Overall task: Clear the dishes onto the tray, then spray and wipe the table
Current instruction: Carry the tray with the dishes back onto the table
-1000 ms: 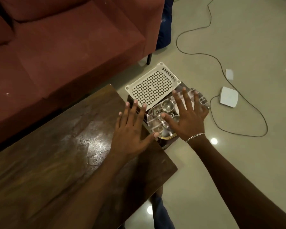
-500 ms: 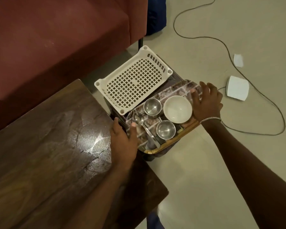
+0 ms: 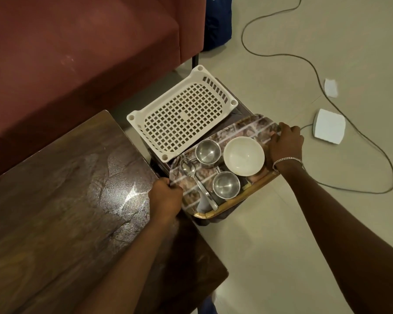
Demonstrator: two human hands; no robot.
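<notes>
Both hands clamp the tray: left hand at its eight-o'clock end, right hand at two, along its long axis.

The dark brown wooden surface shows swirling grain and a pale sheen. The oblong tray carries a mottled grey-brown stone print crossed by pale stripes, with a tan rim. On it lie a cream-white round bowl, two silver steel cups and a silver steel spoon. The off-white plastic basket has a square grid pattern. The sofa is brick red; the floor is beige.
</notes>
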